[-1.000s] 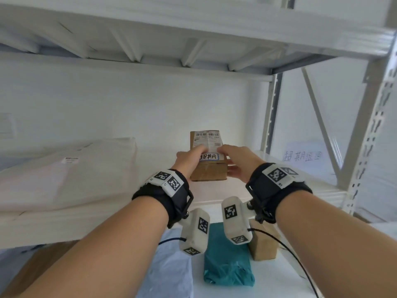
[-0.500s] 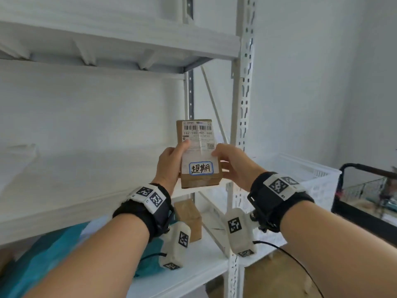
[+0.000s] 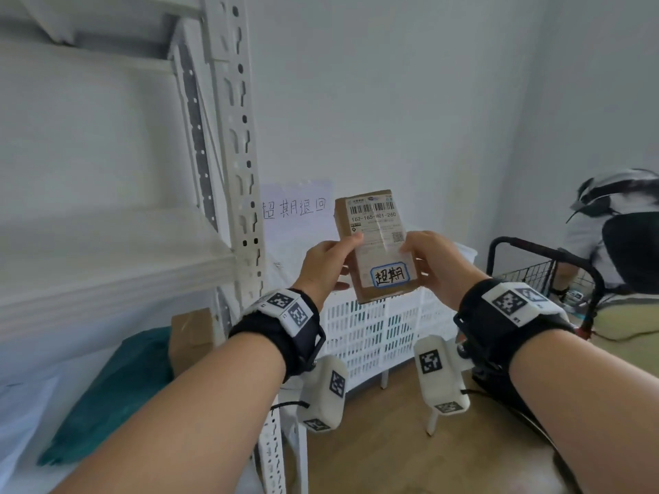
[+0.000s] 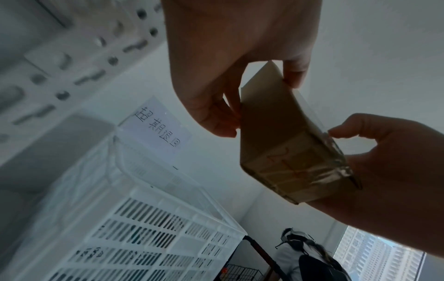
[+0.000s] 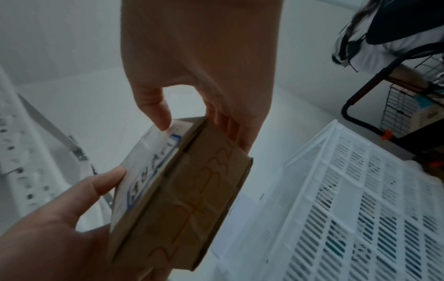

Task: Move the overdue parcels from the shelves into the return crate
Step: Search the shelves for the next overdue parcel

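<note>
A small brown cardboard parcel (image 3: 374,244) with a barcode label and a blue-framed handwritten sticker is held upright in the air between both hands. My left hand (image 3: 330,263) pinches its left edge, thumb on the front and fingers behind. My right hand (image 3: 429,260) grips its right edge the same way. The parcel (image 4: 286,144) (image 5: 182,192) shows from below in both wrist views. The white slotted return crate (image 3: 378,329) stands just below and behind the parcel, right of the shelf post, with a handwritten paper sign (image 3: 296,208) on the wall above it.
The white metal shelf rack (image 3: 235,155) fills the left side. On its lower shelf lie a teal parcel (image 3: 117,390) and a brown box (image 3: 190,336). A person (image 3: 617,229) sits at the far right beside a black wire cart (image 3: 535,269). The floor is wooden.
Both hands lifted the parcel off the shelf and carried it right, past the shelf post. The crate now lies directly below and behind it.
</note>
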Demonstrator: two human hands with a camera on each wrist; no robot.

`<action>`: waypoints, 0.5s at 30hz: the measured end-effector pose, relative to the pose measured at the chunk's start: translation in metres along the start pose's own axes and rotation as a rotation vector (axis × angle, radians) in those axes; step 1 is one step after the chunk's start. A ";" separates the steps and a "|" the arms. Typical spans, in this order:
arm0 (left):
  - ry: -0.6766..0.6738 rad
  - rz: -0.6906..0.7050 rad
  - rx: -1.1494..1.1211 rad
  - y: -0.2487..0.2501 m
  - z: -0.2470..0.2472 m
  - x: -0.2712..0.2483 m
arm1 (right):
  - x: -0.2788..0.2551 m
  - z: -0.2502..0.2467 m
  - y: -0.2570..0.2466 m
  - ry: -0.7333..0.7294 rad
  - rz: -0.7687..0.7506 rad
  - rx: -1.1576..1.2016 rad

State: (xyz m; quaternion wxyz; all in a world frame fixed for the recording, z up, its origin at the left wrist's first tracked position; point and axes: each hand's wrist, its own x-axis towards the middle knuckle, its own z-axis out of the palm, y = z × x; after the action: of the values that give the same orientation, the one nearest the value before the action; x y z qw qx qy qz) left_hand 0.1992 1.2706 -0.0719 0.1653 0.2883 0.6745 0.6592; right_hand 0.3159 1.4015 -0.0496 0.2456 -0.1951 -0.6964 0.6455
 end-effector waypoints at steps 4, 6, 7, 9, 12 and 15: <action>-0.033 -0.015 0.009 -0.008 0.031 0.040 | 0.038 -0.027 0.017 0.060 0.014 -0.006; -0.037 -0.004 0.009 -0.013 0.042 0.068 | 0.063 -0.037 0.022 0.076 0.009 -0.017; -0.037 0.000 0.005 -0.017 0.048 0.085 | 0.078 -0.041 0.025 0.086 0.009 -0.022; -0.040 0.010 -0.004 -0.023 0.058 0.121 | 0.110 -0.050 0.029 0.119 0.014 -0.036; -0.057 0.017 -0.022 -0.031 0.075 0.183 | 0.169 -0.064 0.031 0.171 0.010 -0.081; -0.071 -0.019 -0.046 -0.037 0.087 0.245 | 0.235 -0.074 0.031 0.196 0.022 -0.136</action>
State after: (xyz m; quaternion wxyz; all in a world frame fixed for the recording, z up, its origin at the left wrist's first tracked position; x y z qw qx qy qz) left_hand 0.0547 1.4901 -0.0769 0.2020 0.3010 0.6556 0.6624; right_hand 0.1697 1.6017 -0.0557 0.2916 -0.2810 -0.7090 0.5774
